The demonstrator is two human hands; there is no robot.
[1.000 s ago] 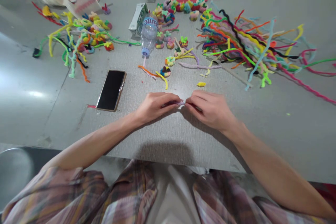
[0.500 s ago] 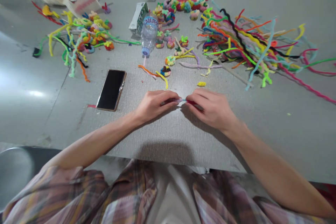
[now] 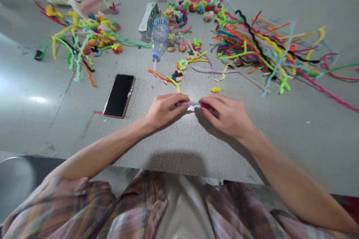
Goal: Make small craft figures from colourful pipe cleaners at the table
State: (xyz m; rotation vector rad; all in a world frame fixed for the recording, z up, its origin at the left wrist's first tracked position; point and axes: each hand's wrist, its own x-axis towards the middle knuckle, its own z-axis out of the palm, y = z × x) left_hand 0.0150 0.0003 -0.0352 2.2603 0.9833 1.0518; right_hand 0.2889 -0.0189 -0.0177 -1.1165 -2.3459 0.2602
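My left hand [image 3: 167, 109] pinches a lilac pipe cleaner [image 3: 191, 103] that spans the small gap between my hands. My right hand [image 3: 226, 114] is closed on a dark red fuzzy piece [image 3: 208, 107], which the fingers partly cover; a bit of light blue shows at its left end, where it meets the lilac one. Just beyond my hands lie a short yellow piece [image 3: 215, 90] and a small multicoloured pipe-cleaner figure [image 3: 177, 76] with orange and yellow strands beside it.
A phone [image 3: 119, 96] lies left of my hands. Farther back are a plastic bottle [image 3: 160, 37], a carton [image 3: 148, 20], and a plastic cup [image 3: 94, 2]. A large bundle of pipe cleaners [image 3: 260, 44] spreads at the right; finished-looking colourful pieces [image 3: 103, 31] are heaped at the left.
My left hand has shifted slightly left, so more of the lilac pipe cleaner shows between the hands. My right hand stays nearly in place, with more of the dark red piece visible.
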